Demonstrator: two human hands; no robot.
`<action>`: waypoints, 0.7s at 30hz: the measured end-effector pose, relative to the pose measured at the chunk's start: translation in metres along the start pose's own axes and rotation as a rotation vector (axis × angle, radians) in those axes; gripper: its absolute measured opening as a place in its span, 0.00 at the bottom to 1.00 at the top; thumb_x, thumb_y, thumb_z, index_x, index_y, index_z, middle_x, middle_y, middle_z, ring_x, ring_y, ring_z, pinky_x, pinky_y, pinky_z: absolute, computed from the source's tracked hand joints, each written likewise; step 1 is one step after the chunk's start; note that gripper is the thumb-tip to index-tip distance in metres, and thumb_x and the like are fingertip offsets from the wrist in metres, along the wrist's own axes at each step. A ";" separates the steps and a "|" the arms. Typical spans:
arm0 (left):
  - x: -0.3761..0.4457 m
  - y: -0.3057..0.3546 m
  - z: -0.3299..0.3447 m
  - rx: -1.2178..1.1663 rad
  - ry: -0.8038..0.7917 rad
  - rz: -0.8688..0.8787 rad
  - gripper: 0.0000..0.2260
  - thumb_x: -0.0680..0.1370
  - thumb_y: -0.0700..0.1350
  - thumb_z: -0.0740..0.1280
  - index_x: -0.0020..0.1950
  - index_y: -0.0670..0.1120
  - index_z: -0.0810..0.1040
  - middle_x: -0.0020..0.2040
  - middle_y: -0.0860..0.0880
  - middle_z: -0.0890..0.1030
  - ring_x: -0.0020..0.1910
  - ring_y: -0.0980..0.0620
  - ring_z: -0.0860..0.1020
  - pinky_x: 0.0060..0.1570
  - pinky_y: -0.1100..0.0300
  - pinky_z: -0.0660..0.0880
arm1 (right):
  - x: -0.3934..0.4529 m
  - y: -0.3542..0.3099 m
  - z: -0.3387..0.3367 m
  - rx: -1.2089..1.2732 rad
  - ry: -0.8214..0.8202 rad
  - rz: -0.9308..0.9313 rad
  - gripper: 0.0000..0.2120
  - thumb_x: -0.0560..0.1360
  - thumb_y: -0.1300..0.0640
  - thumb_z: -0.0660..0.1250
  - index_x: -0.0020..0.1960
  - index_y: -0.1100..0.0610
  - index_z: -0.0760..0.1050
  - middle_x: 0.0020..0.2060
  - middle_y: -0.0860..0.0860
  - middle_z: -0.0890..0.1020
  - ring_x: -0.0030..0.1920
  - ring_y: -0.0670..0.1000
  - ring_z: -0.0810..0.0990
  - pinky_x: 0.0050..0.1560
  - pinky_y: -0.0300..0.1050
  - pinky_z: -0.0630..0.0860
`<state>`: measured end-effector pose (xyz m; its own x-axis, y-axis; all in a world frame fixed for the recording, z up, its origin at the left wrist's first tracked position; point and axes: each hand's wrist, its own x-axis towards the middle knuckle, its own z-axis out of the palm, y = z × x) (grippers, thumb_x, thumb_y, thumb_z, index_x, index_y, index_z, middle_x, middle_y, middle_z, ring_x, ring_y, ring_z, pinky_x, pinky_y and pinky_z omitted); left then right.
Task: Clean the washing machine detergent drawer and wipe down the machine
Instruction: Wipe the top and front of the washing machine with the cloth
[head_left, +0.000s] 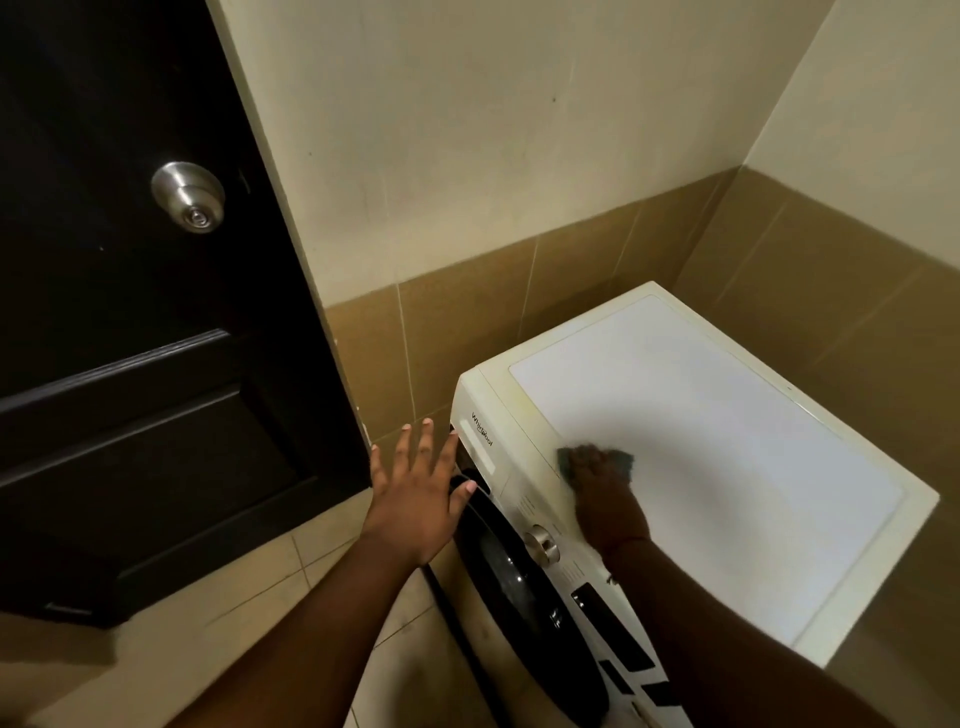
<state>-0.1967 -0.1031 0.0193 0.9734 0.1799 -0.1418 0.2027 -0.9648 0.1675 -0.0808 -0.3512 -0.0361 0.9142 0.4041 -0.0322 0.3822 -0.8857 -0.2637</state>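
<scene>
A white front-loading washing machine (727, 426) stands in the corner, its flat top facing me. My right hand (605, 493) presses a teal cloth (626, 460) onto the top near the front left edge, fingers curled over the cloth. My left hand (418, 488) hovers with fingers spread in front of the machine's upper left front, by the detergent drawer panel (480, 441); whether it touches is unclear. The control knob (543, 543) and the dark round door (514, 587) show below.
A dark wooden door (130, 338) with a silver knob (188, 196) fills the left side. Brown wall tiles (571, 270) run behind and to the right of the machine. Beige floor tiles (260, 613) lie below my left arm.
</scene>
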 end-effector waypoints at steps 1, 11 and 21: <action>0.000 -0.003 0.002 0.001 0.001 -0.003 0.32 0.78 0.67 0.37 0.80 0.55 0.39 0.81 0.47 0.40 0.79 0.44 0.37 0.74 0.35 0.41 | -0.002 -0.010 0.002 -0.001 -0.015 -0.115 0.25 0.82 0.62 0.53 0.78 0.52 0.57 0.78 0.52 0.57 0.77 0.54 0.53 0.77 0.52 0.53; 0.014 -0.025 0.005 0.051 -0.035 -0.016 0.31 0.78 0.67 0.36 0.78 0.56 0.35 0.80 0.47 0.37 0.78 0.43 0.34 0.74 0.35 0.40 | 0.033 -0.026 0.004 -0.004 -0.060 -0.191 0.25 0.82 0.59 0.55 0.78 0.50 0.56 0.77 0.53 0.58 0.77 0.56 0.54 0.76 0.56 0.57; 0.072 -0.023 -0.009 0.060 -0.020 -0.034 0.34 0.76 0.68 0.33 0.79 0.56 0.38 0.81 0.47 0.39 0.79 0.43 0.36 0.74 0.35 0.39 | 0.085 -0.032 0.010 0.024 0.034 -0.159 0.26 0.75 0.67 0.61 0.73 0.57 0.67 0.71 0.58 0.69 0.72 0.63 0.66 0.70 0.58 0.65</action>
<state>-0.1307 -0.0665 0.0138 0.9636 0.2095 -0.1660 0.2283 -0.9681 0.1036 -0.0163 -0.2863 -0.0400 0.8463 0.5309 0.0441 0.5198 -0.8050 -0.2860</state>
